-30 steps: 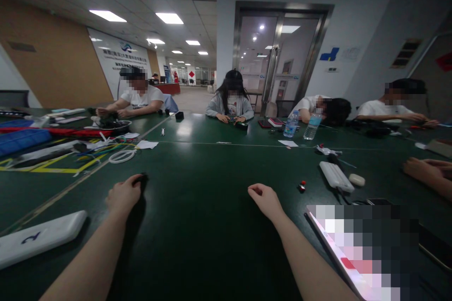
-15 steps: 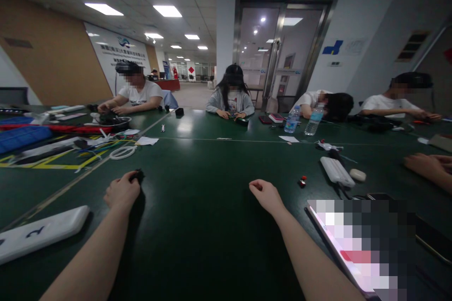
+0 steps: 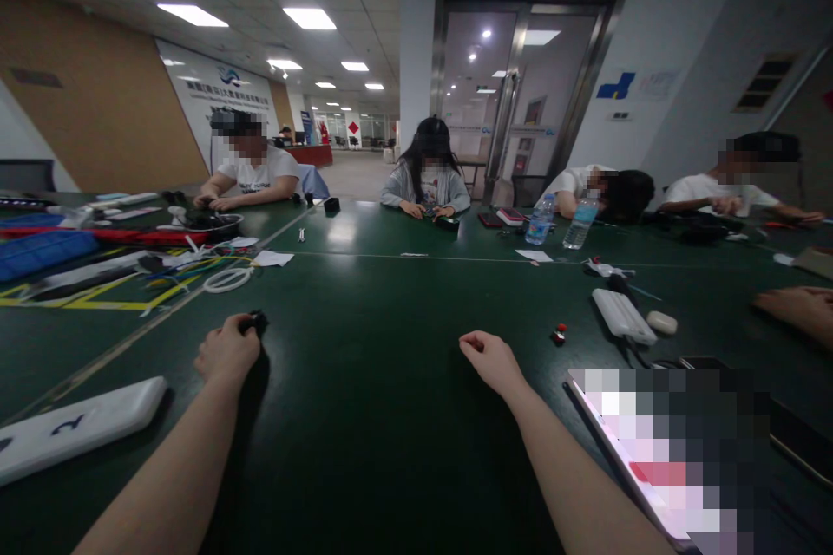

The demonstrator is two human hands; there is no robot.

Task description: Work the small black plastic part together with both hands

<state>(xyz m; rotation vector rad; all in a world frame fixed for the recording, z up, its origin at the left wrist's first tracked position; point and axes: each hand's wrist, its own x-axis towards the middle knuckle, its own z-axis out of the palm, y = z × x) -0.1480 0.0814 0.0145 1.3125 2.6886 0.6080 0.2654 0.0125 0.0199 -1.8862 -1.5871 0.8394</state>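
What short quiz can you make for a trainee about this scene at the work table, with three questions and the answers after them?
1. Which hand holds the small black part at its fingertips?
2. True or false: the long white rounded case with a dark numeral on it lies nearer to the left hand than to the right hand.
3. How many clear plastic water bottles stand together on the far side of the dark green table?

Key: 1. The left hand. 2. True. 3. Two.
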